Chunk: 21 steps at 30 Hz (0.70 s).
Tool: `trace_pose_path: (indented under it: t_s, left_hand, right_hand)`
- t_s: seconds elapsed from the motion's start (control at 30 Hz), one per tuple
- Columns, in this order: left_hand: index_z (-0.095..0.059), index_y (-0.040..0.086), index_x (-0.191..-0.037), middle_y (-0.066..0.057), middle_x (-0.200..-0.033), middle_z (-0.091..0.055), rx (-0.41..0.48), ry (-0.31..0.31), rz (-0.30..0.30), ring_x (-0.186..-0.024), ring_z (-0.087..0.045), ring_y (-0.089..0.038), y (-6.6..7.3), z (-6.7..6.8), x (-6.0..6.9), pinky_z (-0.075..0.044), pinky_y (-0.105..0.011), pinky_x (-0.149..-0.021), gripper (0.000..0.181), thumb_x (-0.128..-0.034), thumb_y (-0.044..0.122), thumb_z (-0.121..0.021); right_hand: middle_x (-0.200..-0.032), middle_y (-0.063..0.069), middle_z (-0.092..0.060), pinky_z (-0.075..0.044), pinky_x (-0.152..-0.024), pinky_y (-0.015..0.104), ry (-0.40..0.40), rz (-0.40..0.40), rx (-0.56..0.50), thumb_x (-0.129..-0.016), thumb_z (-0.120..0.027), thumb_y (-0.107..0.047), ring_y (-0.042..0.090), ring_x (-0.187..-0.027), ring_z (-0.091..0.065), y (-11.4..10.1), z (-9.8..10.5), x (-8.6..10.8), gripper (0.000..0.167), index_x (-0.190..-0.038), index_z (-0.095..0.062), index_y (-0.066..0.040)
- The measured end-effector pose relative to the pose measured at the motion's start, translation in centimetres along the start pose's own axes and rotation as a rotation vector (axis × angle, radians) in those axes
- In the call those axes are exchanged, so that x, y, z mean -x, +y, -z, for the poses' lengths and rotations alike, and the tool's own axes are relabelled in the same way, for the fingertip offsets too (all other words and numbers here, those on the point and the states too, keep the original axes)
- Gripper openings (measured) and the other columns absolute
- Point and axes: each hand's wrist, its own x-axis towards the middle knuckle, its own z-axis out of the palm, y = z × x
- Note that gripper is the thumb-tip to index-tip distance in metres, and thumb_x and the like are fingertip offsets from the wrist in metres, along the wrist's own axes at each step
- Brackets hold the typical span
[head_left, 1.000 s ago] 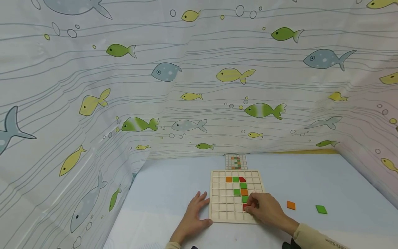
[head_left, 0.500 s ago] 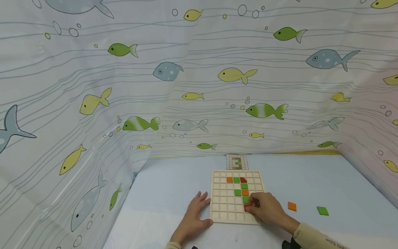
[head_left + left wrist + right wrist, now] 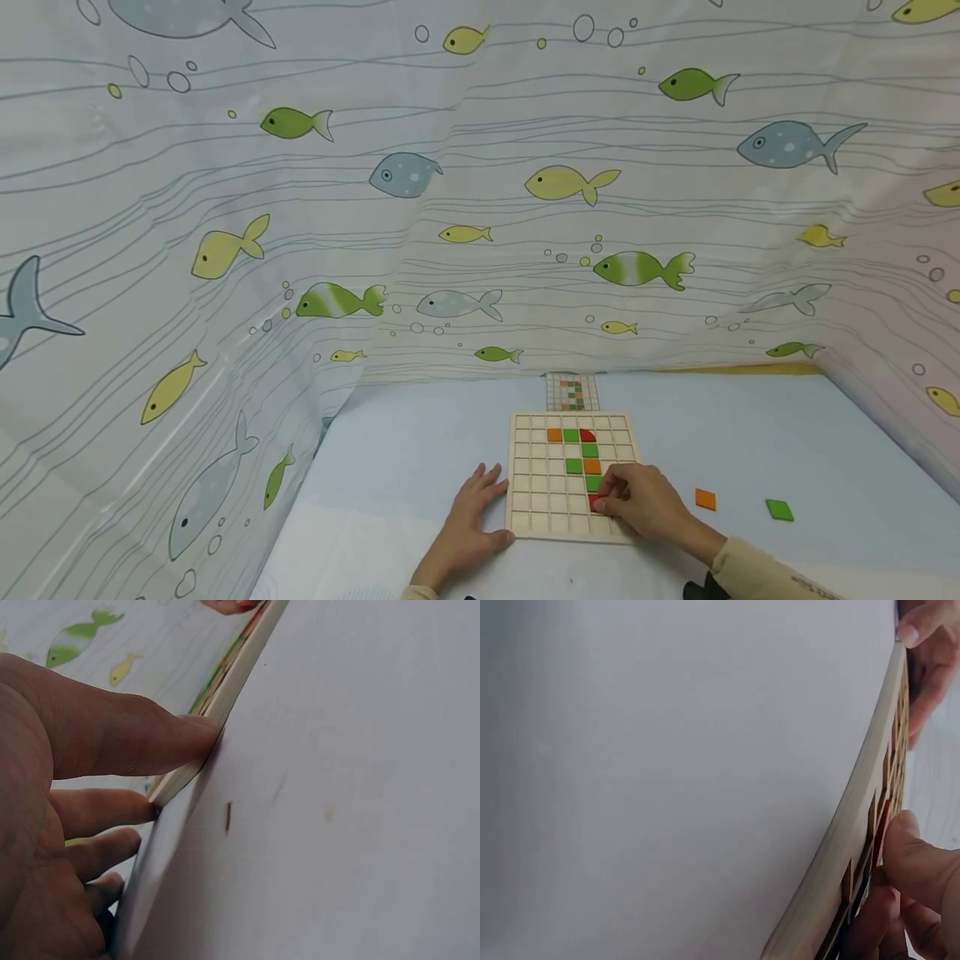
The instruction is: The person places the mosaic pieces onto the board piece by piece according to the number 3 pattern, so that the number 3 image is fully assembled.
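A wooden grid board (image 3: 540, 504) lies on the table with orange, green and red tiles in some of its cells. At its near left corner my left hand (image 3: 468, 521) rests with fingers spread, the thumb on the front edge and fingertips by the left edge. In the left wrist view the thumb (image 3: 127, 739) presses against the board's side. My right hand (image 3: 645, 504) is over the board's right part, its thumb and curled fingers on a red tile (image 3: 593, 502) in a lower cell. The right wrist view has the thumb against this red tile (image 3: 883, 821); part of it is hidden.
A loose orange tile (image 3: 705, 499) and a green tile (image 3: 779, 510) lie on the table right of the board. Behind the board is a card (image 3: 572, 392) with a printed grid of coloured squares. A fish-patterned curtain (image 3: 480, 200) hangs around the table.
Both hands keep nearly the same place, the right one still at the red tile. Only a slight shift of the head view shows.
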Motion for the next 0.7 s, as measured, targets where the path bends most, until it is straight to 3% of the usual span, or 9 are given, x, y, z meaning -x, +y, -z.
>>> trace_pose_path:
  t_s: [0.27, 0.47, 0.7]
  left_hand:
    - [-0.063, 0.002, -0.143, -0.018, -0.165, -0.047, 0.007, 0.004, -0.005, -0.157, -0.027, -0.054, -0.1, -0.1, 0.0, -0.018, -0.079, -0.124, 0.075, -0.0726, 0.021, -0.082]
    - [-0.063, 0.002, -0.143, -0.017, -0.165, -0.047, -0.009, -0.004, -0.007, -0.158, -0.027, -0.052, -0.3, -0.2, -0.2, -0.019, -0.078, -0.124, 0.075, -0.0737, 0.022, -0.082]
    - [-0.062, 0.000, -0.143, -0.020, -0.165, -0.046, -0.011, -0.002, -0.010, -0.157, -0.028, -0.054, -0.5, -0.1, -0.1, -0.018, -0.078, -0.124, 0.075, -0.0736, 0.021, -0.082]
  right_hand:
    - [-0.077, -0.008, -0.064, -0.045, -0.059, 0.021, 0.012, -0.044, 0.002, -0.087, -0.087, -0.024, 0.008, -0.068, -0.055, 1.4, 2.2, 0.4, 0.018, -0.088, -0.069, -0.019]
    - [-0.077, -0.008, -0.065, -0.044, -0.055, 0.022, 0.060, -0.085, 0.139, -0.085, -0.088, -0.023, 0.010, -0.067, -0.056, 3.2, 5.9, 1.0, 0.019, -0.089, -0.071, -0.017]
    - [-0.084, -0.005, -0.069, -0.047, -0.056, 0.028, 0.057, -0.112, 0.270, -0.085, -0.087, -0.026, 0.010, -0.069, -0.060, 5.7, 10.1, 2.7, 0.022, -0.094, -0.071, -0.013]
